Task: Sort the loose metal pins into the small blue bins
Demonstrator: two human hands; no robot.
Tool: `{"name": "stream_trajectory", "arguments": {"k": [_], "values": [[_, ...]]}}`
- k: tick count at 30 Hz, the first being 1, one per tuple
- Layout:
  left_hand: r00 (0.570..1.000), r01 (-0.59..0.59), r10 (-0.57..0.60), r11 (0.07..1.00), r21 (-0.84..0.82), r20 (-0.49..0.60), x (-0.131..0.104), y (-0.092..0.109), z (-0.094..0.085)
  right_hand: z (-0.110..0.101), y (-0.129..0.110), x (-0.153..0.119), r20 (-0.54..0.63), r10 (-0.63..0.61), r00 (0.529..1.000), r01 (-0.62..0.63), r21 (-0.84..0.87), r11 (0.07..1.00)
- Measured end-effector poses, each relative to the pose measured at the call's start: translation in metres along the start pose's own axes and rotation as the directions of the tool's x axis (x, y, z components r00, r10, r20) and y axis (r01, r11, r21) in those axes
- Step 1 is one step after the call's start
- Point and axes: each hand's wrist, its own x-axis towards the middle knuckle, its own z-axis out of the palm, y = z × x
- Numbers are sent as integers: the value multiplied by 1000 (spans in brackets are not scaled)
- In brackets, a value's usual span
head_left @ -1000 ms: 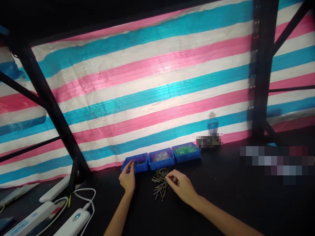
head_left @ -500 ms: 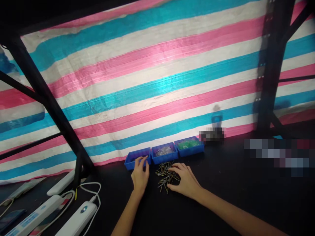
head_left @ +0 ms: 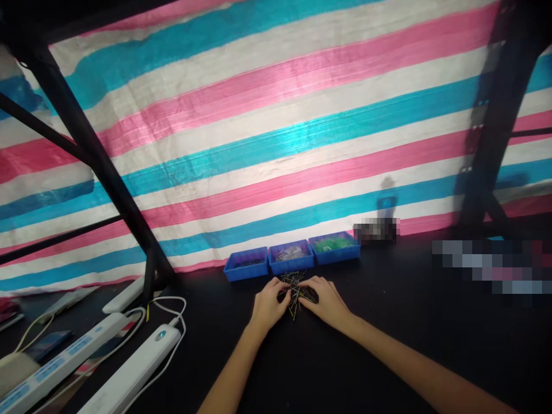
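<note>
The left hand (head_left: pixel 268 305) has come from the leftmost blue tray (head_left: pixel 246 273) to the pile of thin pieces (head_left: pixel 295 281) — between it and the right hand (head_left: pixel 330 303), so both now work there. Thumbs and fingertips sit narrowly parted — whether gripping pieces, I cannot tell.

Looks like some kinda workshop bench to me, with small blue plastic parts trays (head_left: pixel 292 265) and loose thin metallic pins (head_left: pixel 295 296) on a black tabletop (head_left: pixel 388 333).
</note>
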Motion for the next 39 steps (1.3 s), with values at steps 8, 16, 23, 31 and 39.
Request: {"name": "stream_trajectory", "arguments": {"k": [8,16,23,31,39], "values": [[1000,-19,18,998,-58,-14,-5,3,0,1,0,1,18,-9,1000,9,8,1000],[997,-55,56,998,-15,58,-4,4,0,3,2,2,-19,-6,1000,8,60,998],[996,-66,67,998,-8,53,-4,2,1,3,3,2,1,1,1000,-1,35,999],[994,-50,50,999,-4,93,-2,-2,2,3,1,2,45,46,998,-47,11,999],[992,-52,51,999,13,117,-2,-2,3,3,0,0,28,8,1000,-8,-10,1000]]}}
